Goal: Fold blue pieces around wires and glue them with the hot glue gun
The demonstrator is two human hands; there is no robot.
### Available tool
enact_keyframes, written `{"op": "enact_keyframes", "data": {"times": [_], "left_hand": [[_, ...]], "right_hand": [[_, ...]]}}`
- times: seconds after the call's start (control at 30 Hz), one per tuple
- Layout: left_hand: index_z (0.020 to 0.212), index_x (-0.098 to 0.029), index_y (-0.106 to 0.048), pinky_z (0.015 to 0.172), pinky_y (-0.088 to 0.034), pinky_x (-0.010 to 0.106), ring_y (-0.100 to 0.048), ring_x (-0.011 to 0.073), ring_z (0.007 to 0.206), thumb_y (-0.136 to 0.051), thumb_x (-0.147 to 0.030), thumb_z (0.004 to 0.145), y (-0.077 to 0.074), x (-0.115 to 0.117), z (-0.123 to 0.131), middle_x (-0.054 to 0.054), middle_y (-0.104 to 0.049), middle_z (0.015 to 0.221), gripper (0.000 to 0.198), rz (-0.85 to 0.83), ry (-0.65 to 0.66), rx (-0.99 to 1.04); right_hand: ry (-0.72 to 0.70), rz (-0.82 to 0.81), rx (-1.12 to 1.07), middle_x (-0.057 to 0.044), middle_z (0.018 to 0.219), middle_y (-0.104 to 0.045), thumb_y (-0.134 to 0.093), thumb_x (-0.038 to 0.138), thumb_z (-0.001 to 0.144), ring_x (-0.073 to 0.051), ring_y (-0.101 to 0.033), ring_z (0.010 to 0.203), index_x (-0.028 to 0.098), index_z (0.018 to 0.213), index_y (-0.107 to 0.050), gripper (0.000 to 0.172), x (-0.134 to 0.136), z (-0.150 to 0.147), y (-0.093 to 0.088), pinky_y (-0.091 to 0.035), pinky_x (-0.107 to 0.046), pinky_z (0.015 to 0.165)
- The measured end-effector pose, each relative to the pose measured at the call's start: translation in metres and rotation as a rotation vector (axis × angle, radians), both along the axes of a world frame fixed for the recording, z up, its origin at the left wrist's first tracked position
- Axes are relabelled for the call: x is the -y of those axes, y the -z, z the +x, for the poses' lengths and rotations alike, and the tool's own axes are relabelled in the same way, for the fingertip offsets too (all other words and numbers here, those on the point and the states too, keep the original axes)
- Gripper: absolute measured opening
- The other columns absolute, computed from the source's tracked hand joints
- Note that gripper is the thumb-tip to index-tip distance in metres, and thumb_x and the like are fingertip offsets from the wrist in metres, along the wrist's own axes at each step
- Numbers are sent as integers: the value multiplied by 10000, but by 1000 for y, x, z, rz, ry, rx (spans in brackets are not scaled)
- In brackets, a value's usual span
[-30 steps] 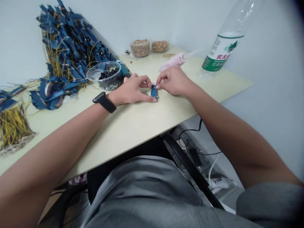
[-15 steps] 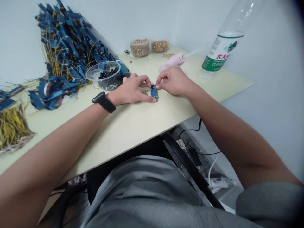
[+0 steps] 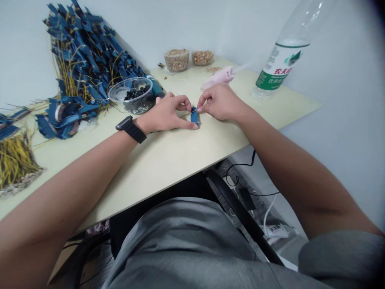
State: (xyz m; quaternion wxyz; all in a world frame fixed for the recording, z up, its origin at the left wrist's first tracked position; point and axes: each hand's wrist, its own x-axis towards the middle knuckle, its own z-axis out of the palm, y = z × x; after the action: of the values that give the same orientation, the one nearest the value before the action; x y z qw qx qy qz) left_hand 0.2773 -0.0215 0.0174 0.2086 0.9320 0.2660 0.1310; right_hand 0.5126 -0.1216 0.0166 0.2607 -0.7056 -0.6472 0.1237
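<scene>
A small blue piece (image 3: 194,116) lies on the pale table (image 3: 156,168), between my two hands. My left hand (image 3: 171,113), with a black watch at the wrist, holds this piece between thumb and index finger, the thumb at its near end. Thin dark cords run from the piece leftward under that hand. My right hand (image 3: 219,102) is closed in a pinch at the piece's upper right edge, on what looks like a thin cord end. A pink glue gun (image 3: 219,78) lies just beyond the right hand.
A clear tub of black bits (image 3: 138,98) stands left of my hands, before a tall heap of blue pieces with yellow cords (image 3: 87,52). Two tubs of beige pieces (image 3: 177,61) are at the back. A large water bottle (image 3: 278,68) stands at the right.
</scene>
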Motion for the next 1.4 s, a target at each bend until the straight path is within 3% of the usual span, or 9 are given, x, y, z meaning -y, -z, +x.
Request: {"op": "enact_keyframes", "data": {"times": [0.23, 0.4, 0.6, 0.97, 1.1, 1.23, 1.4], "left_hand": [[1161, -316, -760, 1386, -378, 744, -579, 488, 1458, -1131, -729, 769, -1, 1, 0, 77, -867, 1167, 680, -21, 2, 10], [1177, -301, -747, 1385, -368, 741, -582, 484, 1453, -1098, -762, 774, -2, 3, -1, 98, -905, 1319, 706, -29, 5, 0], [1193, -301, -751, 1378, -373, 720, -579, 482, 1465, -1093, -767, 781, -2, 2, 0, 107, -909, 1342, 710, -9, -1, -15], [1180, -310, -758, 1364, -393, 700, -609, 475, 1454, -1109, -724, 757, -2, 3, 0, 83, -891, 1357, 688, -14, -2, 2], [1162, -312, -761, 1359, -398, 699, -617, 477, 1450, -1118, -727, 744, -1, 2, 0, 79, -896, 1342, 689, -15, -2, 14], [1170, -305, -764, 1355, -393, 706, -616, 485, 1460, -1105, -743, 749, -1, 1, 0, 89, -906, 1362, 696, -20, 5, 11], [1162, -304, -759, 1364, -360, 705, -587, 481, 1456, -1103, -755, 767, -2, 6, 0, 77, -916, 1324, 691, -13, -2, 14]], "right_hand": [[-8, 10, -40, -67, 778, -708, -1020, 413, 1020, -315, -661, 864, 269, 1035, -995, 147, -1, 5, 4, -489, -487, 815], [-5, 21, -43, -75, 858, -739, -962, 276, 1033, -306, -678, 900, 260, 985, -951, 52, 7, 2, -7, -503, -482, 859], [-10, 7, -52, -37, 768, -666, -971, 136, 959, -304, -684, 893, 264, 814, -829, 240, 27, -3, -25, -477, -478, 893], [-79, -33, -2, -24, 819, -664, -1087, 277, 926, -267, -638, 870, 267, 915, -907, 181, 36, -4, -12, -428, -442, 811], [-87, -25, 8, -5, 833, -656, -1066, 209, 921, -230, -581, 829, 264, 926, -903, 172, 34, -5, -11, -405, -432, 796], [-78, -33, -13, -27, 863, -710, -1084, 277, 934, -266, -649, 879, 268, 930, -898, 187, 34, -5, -10, -427, -451, 820], [-4, -33, -60, -5, 739, -592, -1042, 217, 946, -265, -609, 828, 274, 888, -837, 221, 43, -3, -20, -411, -460, 834]]}}
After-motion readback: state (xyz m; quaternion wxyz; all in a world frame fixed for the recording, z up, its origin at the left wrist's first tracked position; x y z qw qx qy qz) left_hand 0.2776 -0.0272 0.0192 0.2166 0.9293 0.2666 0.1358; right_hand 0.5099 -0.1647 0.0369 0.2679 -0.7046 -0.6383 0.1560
